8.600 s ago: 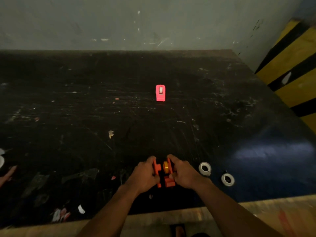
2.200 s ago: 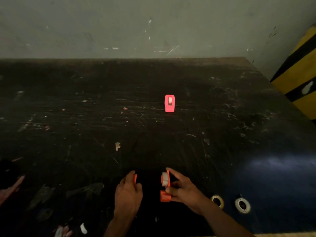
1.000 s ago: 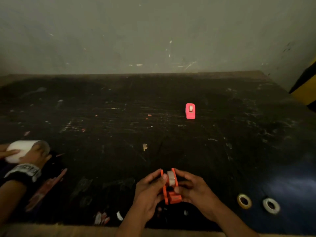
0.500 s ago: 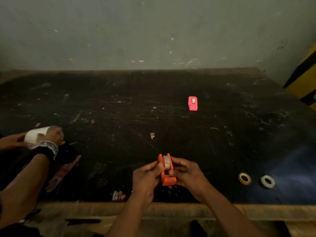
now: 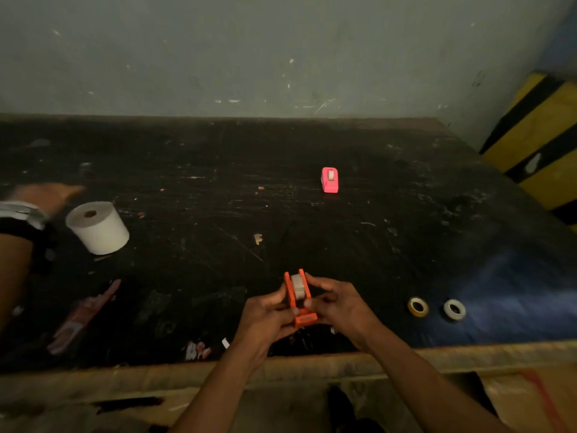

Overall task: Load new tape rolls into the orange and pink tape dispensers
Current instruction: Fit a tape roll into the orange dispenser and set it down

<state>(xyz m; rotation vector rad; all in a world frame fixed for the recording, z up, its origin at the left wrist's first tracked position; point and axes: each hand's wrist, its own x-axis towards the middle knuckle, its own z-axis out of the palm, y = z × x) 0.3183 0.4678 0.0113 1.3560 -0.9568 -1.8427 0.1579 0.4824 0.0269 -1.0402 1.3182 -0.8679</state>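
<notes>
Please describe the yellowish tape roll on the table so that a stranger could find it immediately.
Start at the black table and follow its near edge toward the right. Two small tape rolls lie flat there, side by side, right of the hands holding the orange dispenser. The yellowish tape roll is the left one, nearer the hands; its neighbour, the white tape roll, is paler.

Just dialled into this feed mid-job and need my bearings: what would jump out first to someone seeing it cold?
First, the orange tape dispenser near the table's front edge, held between the left hand and right hand, a pale roll seated in it. Next, the pink tape dispenser standing alone mid-table, farther back. Then the white paper roll at the left and two small tape rolls lying flat at the right.
</notes>
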